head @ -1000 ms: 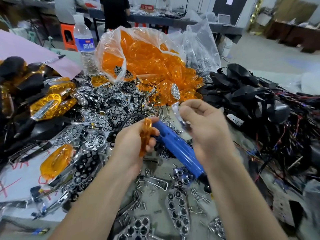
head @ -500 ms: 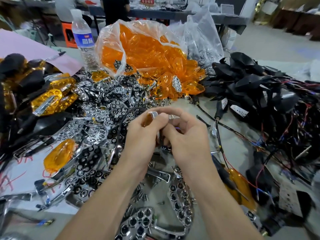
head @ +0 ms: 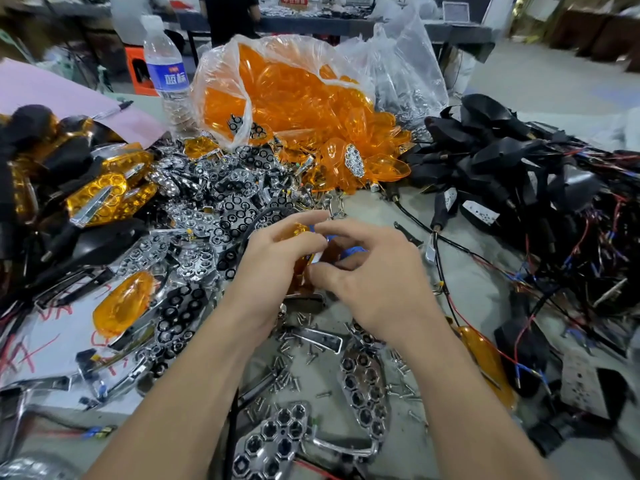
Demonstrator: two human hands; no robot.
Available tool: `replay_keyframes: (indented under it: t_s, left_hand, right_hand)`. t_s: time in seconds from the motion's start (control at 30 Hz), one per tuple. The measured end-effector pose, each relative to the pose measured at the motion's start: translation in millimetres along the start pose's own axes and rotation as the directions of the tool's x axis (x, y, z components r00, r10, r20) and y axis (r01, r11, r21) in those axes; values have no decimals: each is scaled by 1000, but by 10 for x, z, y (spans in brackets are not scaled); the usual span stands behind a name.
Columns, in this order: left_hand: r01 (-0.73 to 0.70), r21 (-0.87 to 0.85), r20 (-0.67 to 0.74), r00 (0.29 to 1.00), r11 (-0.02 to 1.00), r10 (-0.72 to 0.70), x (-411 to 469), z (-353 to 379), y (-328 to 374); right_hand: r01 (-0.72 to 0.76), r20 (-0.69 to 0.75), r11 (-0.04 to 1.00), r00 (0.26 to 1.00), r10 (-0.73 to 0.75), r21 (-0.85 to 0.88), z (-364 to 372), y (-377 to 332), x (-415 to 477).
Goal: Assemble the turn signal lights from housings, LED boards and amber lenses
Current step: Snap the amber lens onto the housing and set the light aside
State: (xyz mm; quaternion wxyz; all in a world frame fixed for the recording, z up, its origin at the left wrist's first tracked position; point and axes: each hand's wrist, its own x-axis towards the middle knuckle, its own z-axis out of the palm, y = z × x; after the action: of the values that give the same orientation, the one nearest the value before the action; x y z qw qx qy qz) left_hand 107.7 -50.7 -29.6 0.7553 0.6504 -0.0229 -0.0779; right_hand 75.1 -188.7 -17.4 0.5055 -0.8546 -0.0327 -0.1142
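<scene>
a small-parts assembly workshop

the bench (head: 478,282) is heaped with bulk stock: a clear plastic bag (head: 216,81) of amber lenses (head: 298,98), a spill of chrome reflector plates (head: 221,209), a tangle of black housings (head: 502,157) with coloured wires, and loose screws (head: 287,372) scattered between them. assembled lights (head: 100,195) pile up at the left. behind, more long tables (head: 311,24) carry bagged parts above a bare concrete floor (head: 554,74), with a person (head: 228,19) standing at one.

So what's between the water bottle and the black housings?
A clear bag of amber lenses lies between the water bottle and the black housings, seen in the head view.
</scene>
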Motion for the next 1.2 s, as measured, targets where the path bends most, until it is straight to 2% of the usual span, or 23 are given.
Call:
replay_keyframes:
  t_s: [0.1,0.23,0.43,0.57,0.63,0.73,0.87,1.0,1.2]
  left_hand:
    - [14,-16,-73,997,1000,-15,-7,43,-17]
    - [-24,-6,-161,987,1000,22,1,13,3]
    - [30,-173,-79,996,985,-44,27,-89,36]
    - [23,-161,-90,995,987,-38,-33,-49,40]
    - [8,-144,-138,990,990,-28,-41,-29,44]
    - [-48,-149,-227,974,988,14,-30,-32,74]
    - [-75,-228,-306,952,971,2,-32,-50,96]
    - [-38,-353,-278,958,935,-66,-25,-27,88]
    - [-30,-359,-281,957,933,-77,-27,41,51]
  right_hand:
    - [-36,-13,999,999,36,34,39,48,11]
    - [109,-62,992,992,-113,-57,67,16,-31]
    - [264,-60,963,962,-266,-50,125,-25,-67]
    - [203,17,973,979,-203,-107,164,-36,-85]
    - [152,-28,986,988,-154,-62,168,4,-85]
    - [174,-130,982,975,-182,-66,176,15,-89]
    - [104,-120,984,989,-87,144,294,-20,-108]
    - [16,-86,951,996,11,308,384,-69,-150]
    - [26,-62,889,998,3,458,371,-21,-93]
